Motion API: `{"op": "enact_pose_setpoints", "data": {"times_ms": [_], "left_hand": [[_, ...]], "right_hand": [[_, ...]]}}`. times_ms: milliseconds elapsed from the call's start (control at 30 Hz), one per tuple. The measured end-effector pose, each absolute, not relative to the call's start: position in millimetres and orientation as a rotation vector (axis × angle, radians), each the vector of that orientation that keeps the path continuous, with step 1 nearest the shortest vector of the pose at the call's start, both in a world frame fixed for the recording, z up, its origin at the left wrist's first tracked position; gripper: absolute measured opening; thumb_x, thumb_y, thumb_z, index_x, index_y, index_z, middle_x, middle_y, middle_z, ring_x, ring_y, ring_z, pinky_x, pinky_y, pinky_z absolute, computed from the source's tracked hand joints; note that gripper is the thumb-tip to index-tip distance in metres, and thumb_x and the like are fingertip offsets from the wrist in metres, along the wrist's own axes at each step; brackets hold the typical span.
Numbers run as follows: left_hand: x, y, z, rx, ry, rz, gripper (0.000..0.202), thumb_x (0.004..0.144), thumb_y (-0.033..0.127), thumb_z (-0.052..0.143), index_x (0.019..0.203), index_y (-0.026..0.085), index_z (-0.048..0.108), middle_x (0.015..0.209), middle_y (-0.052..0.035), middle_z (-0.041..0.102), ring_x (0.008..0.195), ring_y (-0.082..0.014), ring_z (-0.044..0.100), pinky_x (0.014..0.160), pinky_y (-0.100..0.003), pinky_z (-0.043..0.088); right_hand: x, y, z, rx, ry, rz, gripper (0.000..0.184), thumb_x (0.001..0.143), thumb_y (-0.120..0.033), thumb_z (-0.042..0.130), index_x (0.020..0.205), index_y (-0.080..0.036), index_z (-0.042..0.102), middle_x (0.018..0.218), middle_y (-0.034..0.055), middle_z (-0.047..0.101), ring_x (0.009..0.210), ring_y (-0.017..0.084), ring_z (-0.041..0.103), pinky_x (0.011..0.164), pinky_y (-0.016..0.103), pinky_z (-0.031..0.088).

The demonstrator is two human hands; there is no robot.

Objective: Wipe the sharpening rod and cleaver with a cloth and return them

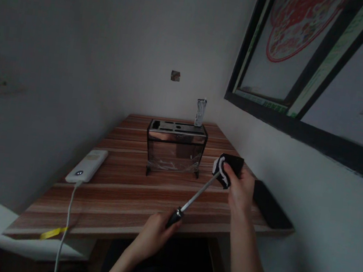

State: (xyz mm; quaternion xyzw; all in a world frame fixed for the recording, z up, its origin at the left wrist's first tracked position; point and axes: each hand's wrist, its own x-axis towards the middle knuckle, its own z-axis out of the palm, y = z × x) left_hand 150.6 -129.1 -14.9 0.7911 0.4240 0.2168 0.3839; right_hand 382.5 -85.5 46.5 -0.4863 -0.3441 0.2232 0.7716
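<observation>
My left hand is closed round the black handle of a metal rod, likely a sharpening steel, which slants up to the right. At its far end my right hand is closed on a black cloth with white trim, and the cloth is wrapped over the rod's tip. Both hands hover above the near right part of a striped wooden table. Behind them stands a clear rectangular holder with a slotted dark top.
A white power bank lies at the table's left with a white cable hanging over the edge. A dark flat object rests at the right edge. A small silvery packet stands at the back wall. A framed picture hangs on the right wall.
</observation>
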Motion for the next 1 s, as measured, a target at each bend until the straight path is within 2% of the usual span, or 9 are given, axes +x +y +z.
{"op": "enact_pose_setpoints", "data": {"times_ms": [267, 400, 633, 767, 867, 1000], "left_hand": [[150.1, -128.9, -15.0, 2.051, 1.099, 0.547, 0.027, 0.089, 0.035, 0.043, 0.096, 0.017, 0.061, 0.082, -0.0040, 0.067, 0.076, -0.0189, 0.061, 0.070, -0.024, 0.041], [149.6, -128.2, -14.7, 2.043, 1.095, 0.539, 0.029, 0.089, 0.036, 0.043, 0.096, 0.015, 0.061, 0.079, -0.0043, 0.066, 0.073, -0.0187, 0.061, 0.067, -0.023, 0.040], [149.6, -127.5, -16.7, 1.931, 1.121, 0.593, 0.028, 0.087, 0.037, 0.043, 0.086, 0.015, 0.060, 0.067, -0.0025, 0.061, 0.068, -0.0179, 0.059, 0.057, -0.021, 0.040], [150.1, -127.3, -17.2, 1.905, 1.110, 0.630, 0.029, 0.086, 0.037, 0.044, 0.093, 0.014, 0.061, 0.071, -0.0043, 0.064, 0.073, -0.0196, 0.060, 0.061, -0.022, 0.043], [150.8, -127.5, -17.9, 1.870, 1.106, 0.668, 0.029, 0.085, 0.035, 0.044, 0.094, 0.014, 0.063, 0.073, -0.0049, 0.066, 0.075, -0.0203, 0.061, 0.066, -0.024, 0.045], [150.6, -127.6, -19.0, 1.826, 1.106, 0.651, 0.030, 0.084, 0.032, 0.042, 0.098, 0.014, 0.062, 0.067, -0.0038, 0.065, 0.068, -0.0201, 0.061, 0.061, -0.024, 0.045]], "right_hand": [[376.3, -79.7, 43.4, -0.976, -0.611, 0.421, 0.033, 0.061, -0.040, 0.075, 0.080, -0.014, 0.068, 0.077, 0.0034, 0.069, 0.067, 0.015, 0.062, 0.060, 0.026, 0.050], [368.3, -82.2, 37.8, -1.052, -0.660, 0.413, 0.034, 0.064, -0.043, 0.073, 0.080, -0.013, 0.069, 0.078, 0.0046, 0.070, 0.068, 0.016, 0.063, 0.062, 0.027, 0.050], [331.7, -103.0, 16.2, -1.220, -0.916, 0.607, 0.037, 0.067, -0.047, 0.070, 0.082, -0.013, 0.069, 0.074, 0.0059, 0.070, 0.066, 0.018, 0.063, 0.058, 0.027, 0.050], [308.9, -122.7, 7.6, -1.273, -1.015, 0.694, 0.034, 0.068, -0.044, 0.070, 0.083, -0.013, 0.068, 0.074, 0.0070, 0.071, 0.067, 0.021, 0.065, 0.059, 0.029, 0.052], [293.0, -135.2, 4.1, -1.249, -1.040, 0.789, 0.035, 0.067, -0.040, 0.071, 0.090, -0.015, 0.067, 0.083, 0.0082, 0.072, 0.075, 0.023, 0.068, 0.067, 0.031, 0.054], [281.7, -142.6, 0.6, -1.232, -1.033, 0.822, 0.036, 0.066, -0.037, 0.072, 0.093, -0.015, 0.067, 0.085, 0.0087, 0.073, 0.078, 0.024, 0.068, 0.071, 0.034, 0.055]]}}
